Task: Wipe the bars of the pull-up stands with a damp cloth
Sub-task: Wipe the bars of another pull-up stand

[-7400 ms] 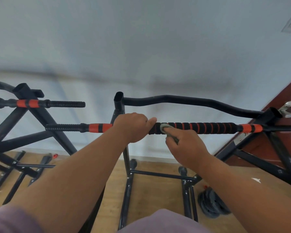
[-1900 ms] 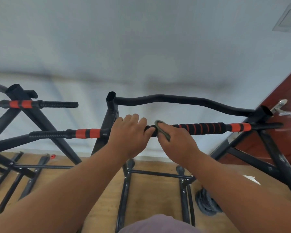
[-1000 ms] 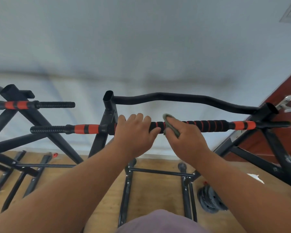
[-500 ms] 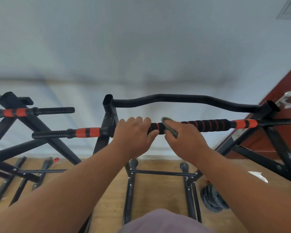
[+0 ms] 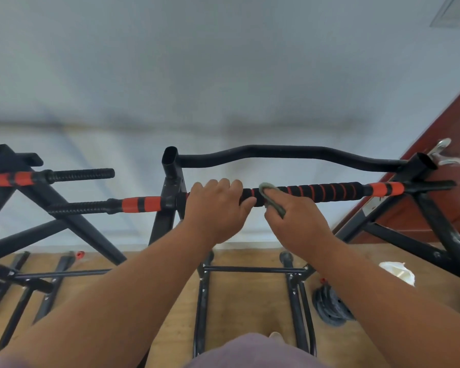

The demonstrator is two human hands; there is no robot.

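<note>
Left hand [image 5: 218, 208] hides bar [image 5: 327, 192]; weight plates [image 5: 329, 306], seemingly, below.

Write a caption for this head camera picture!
Left hand grips the bar; right hand wipes it with a cloth.

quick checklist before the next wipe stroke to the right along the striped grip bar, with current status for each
1. Left hand steadying the striped grip bar: ok, fingers curled over it.
2. Cloth against the bar: ok, it wraps the grip right beside the left hand.
3. Right hand holding the cloth: ok, it pinches the cloth onto the bar.
4. Path to the right free: ok, nothing sits on the grip up to the orange end section.
5. Cloth damp enough: cannot tell.
6. Curved top bar already wiped: cannot tell.
</note>
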